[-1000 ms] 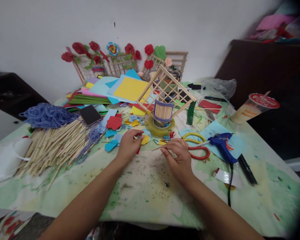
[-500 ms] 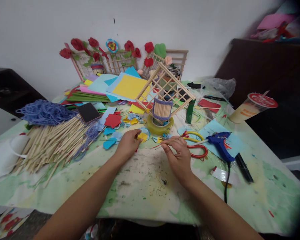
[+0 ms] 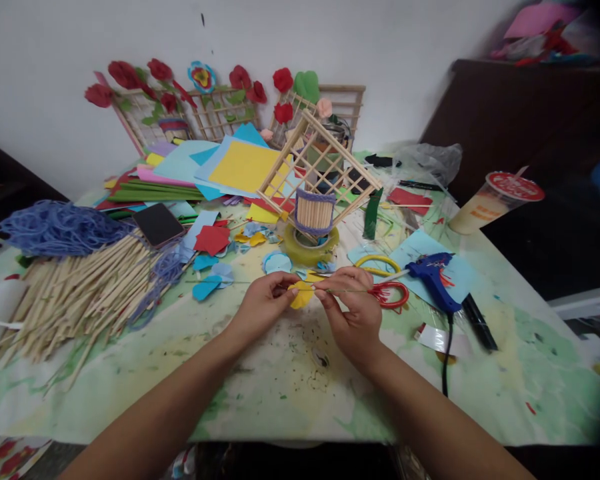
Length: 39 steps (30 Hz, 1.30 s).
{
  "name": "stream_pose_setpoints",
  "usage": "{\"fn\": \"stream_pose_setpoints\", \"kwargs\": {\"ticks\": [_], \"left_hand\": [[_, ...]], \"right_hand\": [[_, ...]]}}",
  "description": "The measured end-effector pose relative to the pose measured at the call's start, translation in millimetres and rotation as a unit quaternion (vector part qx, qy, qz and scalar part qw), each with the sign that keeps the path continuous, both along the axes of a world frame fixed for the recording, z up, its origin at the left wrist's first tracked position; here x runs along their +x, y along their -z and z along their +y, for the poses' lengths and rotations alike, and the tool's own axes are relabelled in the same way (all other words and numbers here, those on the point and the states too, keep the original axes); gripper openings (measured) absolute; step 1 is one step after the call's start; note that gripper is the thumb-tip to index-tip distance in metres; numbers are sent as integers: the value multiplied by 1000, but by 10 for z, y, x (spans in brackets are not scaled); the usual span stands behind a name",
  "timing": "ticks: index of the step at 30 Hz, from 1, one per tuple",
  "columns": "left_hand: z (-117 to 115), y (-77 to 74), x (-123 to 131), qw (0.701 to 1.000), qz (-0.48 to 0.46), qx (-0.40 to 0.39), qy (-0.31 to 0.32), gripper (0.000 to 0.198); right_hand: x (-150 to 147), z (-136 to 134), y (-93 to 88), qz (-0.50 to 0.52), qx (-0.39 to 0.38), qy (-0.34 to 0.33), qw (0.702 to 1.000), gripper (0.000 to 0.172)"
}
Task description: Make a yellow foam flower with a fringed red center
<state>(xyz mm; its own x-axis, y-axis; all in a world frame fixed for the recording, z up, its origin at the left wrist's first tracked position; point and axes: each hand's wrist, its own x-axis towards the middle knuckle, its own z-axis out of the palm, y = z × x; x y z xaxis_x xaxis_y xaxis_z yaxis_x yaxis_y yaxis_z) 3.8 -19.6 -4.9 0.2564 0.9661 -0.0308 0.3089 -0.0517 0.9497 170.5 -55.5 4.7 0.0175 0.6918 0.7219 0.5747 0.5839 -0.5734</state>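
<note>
My left hand pinches a yellow paper petal between thumb and fingers. Opposite it, my right hand has its fingertips closed on a thin wire stem, which crosses in front of the petal. Red strands show at the stem's right end, by the fingers. Scissors with yellow and red handles lie just behind my right hand, their blades partly hidden. Beyond the petal is a round light-blue paper piece, and blue paper petals rest left of my left hand.
A bamboo lattice with a small stick basket leans on a roll of tape. Right of it are a blue glue gun with its cord and a lidded cup. Bamboo sticks, purple yarn and a phone lie left.
My left hand has lifted the yellow petal and brought it right, towards my right hand. The stem now crosses the petal. The camera view has shifted slightly.
</note>
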Motion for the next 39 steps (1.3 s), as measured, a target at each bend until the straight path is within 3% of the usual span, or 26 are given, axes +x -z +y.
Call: {"fn": "stream_pose_setpoints", "kwargs": {"ticks": [13,17,27,35,39], "left_hand": [[-29,-83,17,998,-40,-51,-13,28],[-23,-41,9,999,-33,-37,-5,27],[-29,5,-1,1000,-7,8,13,26],[-45,-45,22,991,-105,-77,-3,28],[-46,-65,23,971,-194,-137,-15,25]], "right_hand": [[-18,4,60,-49,-17,-4,999,11],[-17,14,62,-65,-40,-6,997,11],[-16,-3,63,-85,-16,2,996,7],[-38,9,73,-96,-37,-17,995,3],[-36,-10,57,-56,-73,-42,995,27]]}}
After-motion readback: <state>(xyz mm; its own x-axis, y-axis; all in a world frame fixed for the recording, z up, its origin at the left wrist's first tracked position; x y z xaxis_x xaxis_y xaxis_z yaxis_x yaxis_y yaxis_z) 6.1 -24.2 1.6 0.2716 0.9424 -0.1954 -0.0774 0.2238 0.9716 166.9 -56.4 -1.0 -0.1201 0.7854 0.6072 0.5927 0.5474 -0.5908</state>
